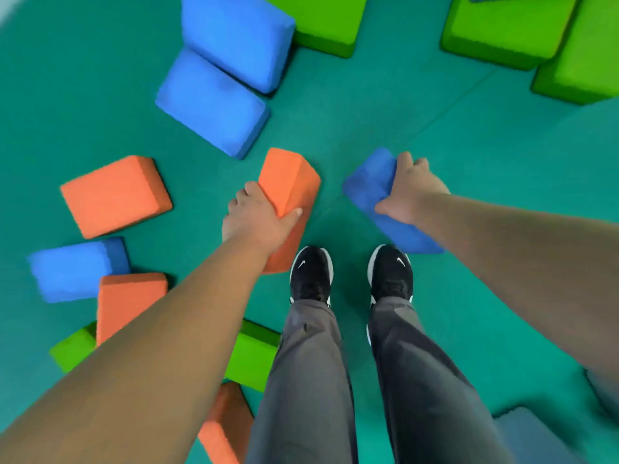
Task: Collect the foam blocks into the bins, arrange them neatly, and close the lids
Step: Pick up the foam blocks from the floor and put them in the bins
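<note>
Our left hand (258,219) is clamped on an orange block (288,182), thumb on its right face and fingers wrapped over its left edge, the arm stretched down and forward. The block's long axis runs from beside our left shoe (311,272) straight away from us, and we grip it across its near half. Further right, our right hand (412,192) is clamped on a blue block (368,182). This one lies slantwise, its near end by our right shoe (390,272) and its far end pointing away and leftward, and the hand takes it from its right side. Whether either block is clear of the floor (469,162) we cannot tell. No bin shows, so we judge the next move to be a lift and carry, which way we cannot say.
</note>
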Motion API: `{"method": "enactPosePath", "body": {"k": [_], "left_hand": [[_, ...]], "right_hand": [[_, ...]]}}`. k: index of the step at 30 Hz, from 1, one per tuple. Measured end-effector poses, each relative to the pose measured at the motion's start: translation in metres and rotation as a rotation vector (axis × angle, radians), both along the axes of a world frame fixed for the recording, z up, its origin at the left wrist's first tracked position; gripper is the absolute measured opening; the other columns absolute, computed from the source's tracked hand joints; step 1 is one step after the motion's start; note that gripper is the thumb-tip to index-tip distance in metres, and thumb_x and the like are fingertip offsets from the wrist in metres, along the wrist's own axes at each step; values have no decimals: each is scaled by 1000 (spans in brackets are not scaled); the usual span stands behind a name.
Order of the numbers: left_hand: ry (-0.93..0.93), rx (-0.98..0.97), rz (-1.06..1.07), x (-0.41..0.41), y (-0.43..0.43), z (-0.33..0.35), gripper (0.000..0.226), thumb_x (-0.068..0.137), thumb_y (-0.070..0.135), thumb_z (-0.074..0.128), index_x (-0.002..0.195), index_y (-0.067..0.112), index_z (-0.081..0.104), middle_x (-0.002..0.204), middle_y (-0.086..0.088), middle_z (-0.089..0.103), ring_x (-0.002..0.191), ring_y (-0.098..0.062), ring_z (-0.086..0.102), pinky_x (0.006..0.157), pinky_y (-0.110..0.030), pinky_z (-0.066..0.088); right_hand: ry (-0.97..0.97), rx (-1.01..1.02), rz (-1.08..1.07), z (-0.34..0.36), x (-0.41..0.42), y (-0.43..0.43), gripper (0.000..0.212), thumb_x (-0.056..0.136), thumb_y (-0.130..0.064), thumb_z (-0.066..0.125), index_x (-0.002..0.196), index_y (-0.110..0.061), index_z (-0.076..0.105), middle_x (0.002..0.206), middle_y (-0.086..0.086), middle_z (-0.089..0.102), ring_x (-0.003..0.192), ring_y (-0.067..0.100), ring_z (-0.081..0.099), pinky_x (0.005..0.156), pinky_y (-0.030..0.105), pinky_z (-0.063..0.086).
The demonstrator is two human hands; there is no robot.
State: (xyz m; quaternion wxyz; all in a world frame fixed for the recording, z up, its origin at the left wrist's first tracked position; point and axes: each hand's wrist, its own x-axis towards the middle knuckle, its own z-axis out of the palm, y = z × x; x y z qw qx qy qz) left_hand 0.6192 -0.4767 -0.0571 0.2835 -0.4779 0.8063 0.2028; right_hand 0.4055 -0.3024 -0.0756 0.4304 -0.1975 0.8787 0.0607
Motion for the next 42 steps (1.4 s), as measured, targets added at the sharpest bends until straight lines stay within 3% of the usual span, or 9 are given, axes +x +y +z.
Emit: {"method": "enactPosePath", "body": {"k": [4, 10, 12, 18, 27, 34, 39, 42], "left_hand": [[-14, 48, -145, -53, 0, 18, 90, 78, 66, 77, 133, 7, 37, 140, -20, 49, 127, -43, 54, 103, -53, 47], [-68, 33, -440, -115, 28, 49, 87, 75, 61, 80, 131, 8, 40, 138, -20, 54, 126, -42, 56, 103, -49, 48], [-103, 34, -579, -130, 48, 57, 87, 74, 61, 81, 130, 10, 39, 137, -20, 56, 126, -42, 56, 102, -49, 50], [-142, 47, -885, -151, 130, 60, 86, 71, 66, 81, 125, 12, 41, 131, -18, 61, 121, -39, 60, 98, -48, 52], [-182, 107, -1222, -109, 305, 60, 73, 71, 63, 81, 109, 18, 37, 122, -15, 64, 110, -36, 63, 86, -43, 52], [-111, 147, -1437, -60, 464, 114, 68, 73, 59, 81, 106, 18, 39, 119, -15, 65, 107, -37, 64, 78, -40, 47], [-4, 210, -1498, -50, 573, 174, 70, 75, 62, 81, 107, 17, 39, 117, -15, 64, 106, -37, 64, 75, -38, 41], [73, 250, -1536, -42, 636, 199, 71, 75, 65, 80, 108, 16, 39, 114, -12, 61, 100, -34, 61, 76, -39, 41]], "right_hand": [[12, 41, -262, 24, -20, 51, 76, 76, -41, 81, 130, -12, 35, 129, 18, 45, 110, 40, 60, 79, 41, 44], [-11, -46, -547, 66, -6, 133, 69, 69, -45, 79, 113, -18, 33, 118, 13, 56, 105, 38, 62, 85, 44, 53], [-7, -84, -625, 81, 14, 166, 69, 70, -45, 78, 116, -17, 35, 112, 11, 54, 103, 38, 61, 85, 45, 54], [-75, -104, -850, 97, 101, 279, 66, 69, -52, 78, 109, -20, 36, 92, 0, 59, 84, 31, 60, 64, 38, 46], [-90, -129, -1175, 96, 242, 419, 73, 68, -53, 82, 114, -19, 37, 90, 0, 56, 83, 31, 59, 59, 38, 43], [-46, -327, -1534, 145, 327, 515, 78, 69, -54, 86, 120, -17, 41, 106, 2, 58, 90, 27, 59, 65, 39, 44], [103, -470, -1849, 197, 366, 585, 104, 53, -66, 84, 135, -16, 44, 133, 4, 58, 117, 27, 60, 97, 47, 52], [176, -605, -2044, 220, 396, 628, 100, 57, -62, 87, 136, -18, 44, 130, 2, 60, 113, 25, 63, 95, 49, 55]]}}
